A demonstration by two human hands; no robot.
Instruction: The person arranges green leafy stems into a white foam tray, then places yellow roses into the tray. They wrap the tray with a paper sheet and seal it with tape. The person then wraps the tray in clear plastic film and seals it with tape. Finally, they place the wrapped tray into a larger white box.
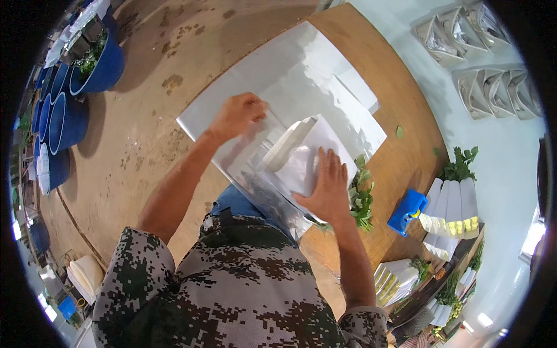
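A white paper-wrapped bundle (300, 161) lies on shiny plastic sheets (278, 78) at the near side of a wooden table. My right hand (324, 187) holds the bundle down, its palm and fingers flat on the paper and the thumb spread. Green leafy stems (362, 195) stick out beside that hand; what the paper encloses is hidden. My left hand (241, 114), slightly blurred, is raised left of the bundle. Its curled fingers pinch the edge of a clear plastic film (272, 124) that runs toward the bundle.
On the wooden table (391, 69), a blue tool (407, 212) with a yellow part lies to the right. Beyond it are white-wrapped bunches (452, 204) with yellow ends and leaves. Clear sleeves (465, 35) hang on the pale wall. Blue buckets (67, 122) stand on the floor at left.
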